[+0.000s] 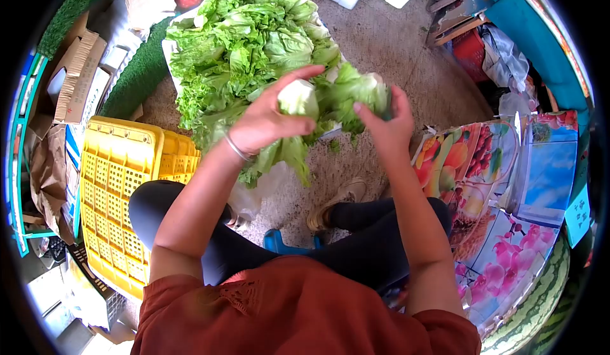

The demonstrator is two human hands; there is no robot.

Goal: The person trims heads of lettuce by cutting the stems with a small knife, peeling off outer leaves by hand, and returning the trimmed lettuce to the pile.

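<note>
While the left hand cups a pale-based lettuce, its thumb and index finger stand widely spread, the index stretched along the far side and the thumb laid across the near side. The other left fingers are largely hidden, so how firmly they press cannot be told. The right hand pinches a leafy bunch between its thumb, set on the near left side, and its fingers, curled around the right; blur hides their exact contact.

Both arms reach forward over the person's knees with elbows bent. The left forearm slants up and to the right, with a bracelet at the wrist, and the back of that hand faces left. The right forearm rises more steeply, leaning slightly left, so the two hands face each other, near but apart.

Held just above the near right edge of a large lettuce pile, the pale-based lettuce turns its whitish end up toward the viewer, its long axis apparently running down and away, with loose leaves hanging below the thumb. The leafy bunch lies roughly sideways, its paler end to the right and its green leaves pointing left; whether these touch the other lettuce is unclear.

A yellow crate stands to the left of the person's legs.
</note>
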